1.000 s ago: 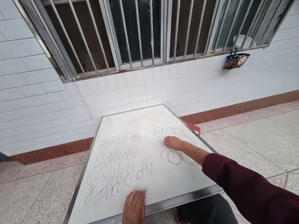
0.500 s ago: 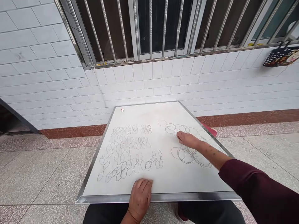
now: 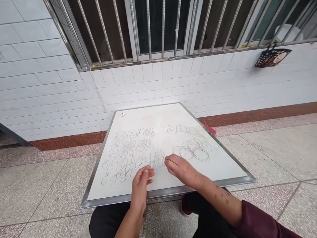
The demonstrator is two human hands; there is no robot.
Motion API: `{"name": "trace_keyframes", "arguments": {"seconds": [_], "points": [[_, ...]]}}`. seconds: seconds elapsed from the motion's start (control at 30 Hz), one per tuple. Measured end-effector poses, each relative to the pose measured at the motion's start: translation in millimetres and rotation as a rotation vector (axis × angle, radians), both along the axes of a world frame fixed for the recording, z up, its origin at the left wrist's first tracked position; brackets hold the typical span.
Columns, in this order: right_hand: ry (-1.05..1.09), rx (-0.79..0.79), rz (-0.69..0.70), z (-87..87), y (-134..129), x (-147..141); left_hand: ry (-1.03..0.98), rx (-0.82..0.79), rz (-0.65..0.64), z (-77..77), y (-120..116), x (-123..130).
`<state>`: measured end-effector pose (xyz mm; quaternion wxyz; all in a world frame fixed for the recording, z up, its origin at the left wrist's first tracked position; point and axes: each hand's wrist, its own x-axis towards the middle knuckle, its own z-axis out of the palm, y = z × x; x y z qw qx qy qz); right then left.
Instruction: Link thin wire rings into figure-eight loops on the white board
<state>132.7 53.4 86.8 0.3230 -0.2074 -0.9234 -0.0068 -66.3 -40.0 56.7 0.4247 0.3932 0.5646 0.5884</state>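
My right hand (image 3: 180, 169) is closed in a pinch over the front middle of the white board (image 3: 158, 181). A thin wire loop (image 3: 157, 149) seems to run from its fingertips toward my left hand, though the wire is too fine to trace fully. My left hand (image 3: 141, 181) is raised just left of it, thumb up and fingers apart. Figure-eight wire pieces (image 3: 126, 172) lie in several rows on the board's left half. Round wire loops (image 3: 200, 154) overlap in a pile on the right, with more loops (image 3: 172, 129) in a row behind.
A metal rim (image 3: 237, 180) edges the board. A small white and red object (image 3: 123, 114) sits at its far left corner. Behind stands a white tiled wall (image 3: 138, 89) with a barred window (image 3: 163, 29). A dotted bag (image 3: 272, 58) hangs at right. Something red (image 3: 210, 129) shows beyond the right edge.
My right hand has come from the loops on the right to the front middle. My left hand has lifted off the front edge and turned toward it. The view has shifted right.
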Motion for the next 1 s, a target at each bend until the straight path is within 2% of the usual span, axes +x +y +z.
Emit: {"name": "trace_keyframes", "arguments": {"seconds": [0.17, 0.33, 0.43, 0.57, 0.67, 1.0], "points": [[-0.048, 0.019, -0.003, 5.6, -26.5, 2.3, -0.279, -0.124, -0.028, 19.2, 3.4, 9.2], [-0.060, -0.036, 0.114, 21.2, -57.9, 13.2, -0.352, -0.125, -0.035, 35.9, -16.2, 11.1], [0.131, -0.117, 0.127, 23.9, -76.3, 14.6, -0.291, -0.098, -0.019, 51.0, -32.7, 12.8], [0.534, -0.377, -0.093, 23.9, -92.3, 9.6, -0.216, -0.071, -0.063, 65.8, -55.1, 19.8], [0.561, -0.489, -0.142, 27.2, -97.5, 5.9, -0.168, -0.081, -0.109, 70.3, -68.5, 25.8], [0.631, -0.583, -0.094, 32.7, -110.3, 4.3, -0.113, -0.054, -0.180, 70.0, -89.2, 32.8]]}}
